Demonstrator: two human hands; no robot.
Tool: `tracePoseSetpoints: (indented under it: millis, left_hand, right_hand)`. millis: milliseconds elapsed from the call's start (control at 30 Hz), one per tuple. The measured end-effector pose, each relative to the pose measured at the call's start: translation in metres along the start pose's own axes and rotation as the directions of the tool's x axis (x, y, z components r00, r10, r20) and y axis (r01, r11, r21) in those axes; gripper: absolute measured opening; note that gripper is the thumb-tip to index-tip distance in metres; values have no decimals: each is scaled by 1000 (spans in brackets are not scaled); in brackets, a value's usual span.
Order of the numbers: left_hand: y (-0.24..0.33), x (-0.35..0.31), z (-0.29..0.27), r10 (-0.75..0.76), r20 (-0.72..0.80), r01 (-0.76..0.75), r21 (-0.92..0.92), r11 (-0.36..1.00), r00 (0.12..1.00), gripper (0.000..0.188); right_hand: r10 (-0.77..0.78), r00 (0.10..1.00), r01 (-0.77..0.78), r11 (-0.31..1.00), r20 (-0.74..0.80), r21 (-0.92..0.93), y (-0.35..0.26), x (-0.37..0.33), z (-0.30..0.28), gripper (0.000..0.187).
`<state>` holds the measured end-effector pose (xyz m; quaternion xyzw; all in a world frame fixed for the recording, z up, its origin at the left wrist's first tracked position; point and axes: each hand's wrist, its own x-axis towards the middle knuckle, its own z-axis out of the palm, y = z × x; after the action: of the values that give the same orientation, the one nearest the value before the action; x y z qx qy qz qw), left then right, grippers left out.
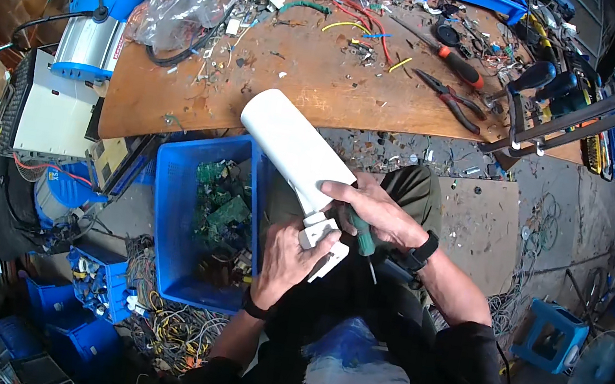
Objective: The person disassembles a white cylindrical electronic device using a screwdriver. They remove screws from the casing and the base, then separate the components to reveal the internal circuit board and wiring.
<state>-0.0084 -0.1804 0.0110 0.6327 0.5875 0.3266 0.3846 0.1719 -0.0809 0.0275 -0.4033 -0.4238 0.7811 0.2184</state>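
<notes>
A white cylindrical fixture (295,139) is tilted over my lap, its far end reaching over the workbench's edge. A short arm joins its near end to a white blocky bracket (323,236). My left hand (288,259) is closed around that bracket, thumb on top. My right hand (380,209) grips the near end of the cylinder, thumb laid along its side. The same hand also holds a screwdriver (363,236) with a green handle, its shaft pointing down toward me. Whether the fixture is a lamp or a camera housing I cannot tell.
The wooden workbench (202,101) carries wire scraps, pliers (452,102) and a red-and-black screwdriver (461,67). Left of my legs stands a blue crate (167,203) of circuit boards. A metal clamp-like frame (564,123) is at the right; tangled cables (176,327) lie at lower left.
</notes>
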Motion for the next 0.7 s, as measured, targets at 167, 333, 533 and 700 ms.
tracePoseSetpoints:
  millis: [167,333,533,700]
  left_hand:
    - [-3,4,-15,175,67,-171,-59,983,982,41]
    - [-18,10,-30,198,246,-115,-316,942,949,37]
    - [-17,18,-45,174,467,321,-790,522,867,61]
    - [-26,30,-50,293,610,583,-792,184,736,65]
  right_hand:
    - [-45,999,45,999,1,1,1,-11,-8,63]
    - [-69,997,68,998,-30,-15,-4,-27,-14,62]
    - [94,992,-89,994,89,-59,-20,-44,-32,62]
    - [153,982,-161,985,115,68,-29,-45,-31,66]
